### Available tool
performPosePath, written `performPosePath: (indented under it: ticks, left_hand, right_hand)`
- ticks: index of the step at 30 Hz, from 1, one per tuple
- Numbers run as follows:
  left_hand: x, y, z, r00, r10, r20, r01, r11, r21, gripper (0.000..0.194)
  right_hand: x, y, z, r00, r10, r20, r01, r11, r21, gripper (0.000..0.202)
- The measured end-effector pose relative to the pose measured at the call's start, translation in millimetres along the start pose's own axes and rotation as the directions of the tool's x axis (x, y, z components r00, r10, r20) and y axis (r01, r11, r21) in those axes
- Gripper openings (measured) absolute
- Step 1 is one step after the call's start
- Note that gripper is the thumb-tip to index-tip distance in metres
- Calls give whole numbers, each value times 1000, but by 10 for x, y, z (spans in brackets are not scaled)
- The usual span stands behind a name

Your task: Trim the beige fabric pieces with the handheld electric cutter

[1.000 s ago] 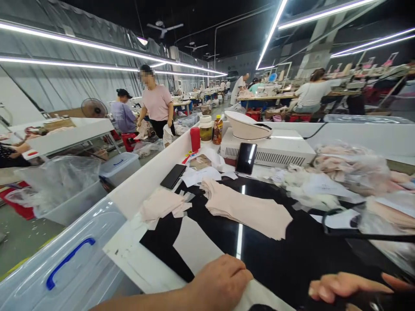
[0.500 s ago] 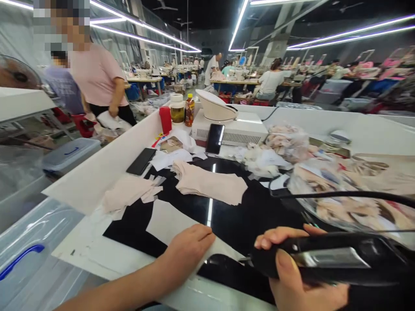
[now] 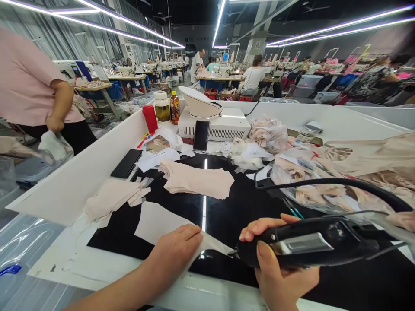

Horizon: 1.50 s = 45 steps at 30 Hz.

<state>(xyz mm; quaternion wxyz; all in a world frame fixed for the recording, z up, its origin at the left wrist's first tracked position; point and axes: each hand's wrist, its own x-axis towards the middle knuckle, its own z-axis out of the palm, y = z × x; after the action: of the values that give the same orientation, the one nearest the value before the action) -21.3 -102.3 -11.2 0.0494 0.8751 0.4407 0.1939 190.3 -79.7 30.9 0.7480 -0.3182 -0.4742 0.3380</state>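
Observation:
Bunched fingers of my left hand press down on a pale, tapering cloth piece, holding it against the black work surface. My right hand is wrapped round a black corded handheld power tool with a shiny metal panel on its side. Its thin metal tip meets the narrow right end of the cloth; whether it goes into the fabric I cannot tell. Beyond my hands lies a stack of light pink cloth pieces. More cut pieces lie at the left.
A black cable arches over bagged fabric scraps at the right. Tweezers lie behind the tool. A phone leans on a white box, near bottles. A person in pink stands at the left.
The whole view has swung a little to the right, so things sit further left. Both hands keep their hold on cloth and tool. The person in pink now appears larger, at the left edge.

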Motion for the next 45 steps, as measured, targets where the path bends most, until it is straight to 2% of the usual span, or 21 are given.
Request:
performPosePath:
  ticks: [5,8,11,14,19,28,32,37,41,45]
  left_hand:
    - [79,102,10,998,-5,-57,5,1000,-9,33]
    - [125,219,98,997,-16,-69,13,999,-33,41]
    - [131,284,200,996,-46,-75,47,999,6,39]
    - [89,274,257,996,-60,-72,64,997,49,35]
    - [-24,222,252,993,-71,-89,69,997,-25,32]
    - [-132,163,222,996,6,-93,-9,999,-40,27]
    - [-135,178,224,997,42,-70,-39,998,45,25]
    - [-92,254,228,992,118,-39,-108,974,197,35]
    - [-77,311,223,990,135,-31,-124,963,241,44]
    - [-108,329,230,989,140,-51,-122,956,266,44]
  right_hand:
    - [-4,7,10,1000,2,17,-2,1000,22,44]
    - [-11,3,8,1000,9,29,-10,999,31,42]
    - [-17,-1,7,999,12,34,-13,999,37,43]
    - [-23,2,1,999,12,35,-14,999,46,43]
    - [-34,18,-19,999,8,39,-10,999,49,43]
    - [-50,9,-25,999,4,50,-7,998,58,45]
    - [-51,8,-18,998,2,58,-5,999,53,45]
    - [-43,0,-15,998,-2,66,-2,999,52,44]
    - [-52,-4,-30,998,-7,68,4,999,52,45]
    - [-58,-1,-42,998,-13,66,10,999,49,47]
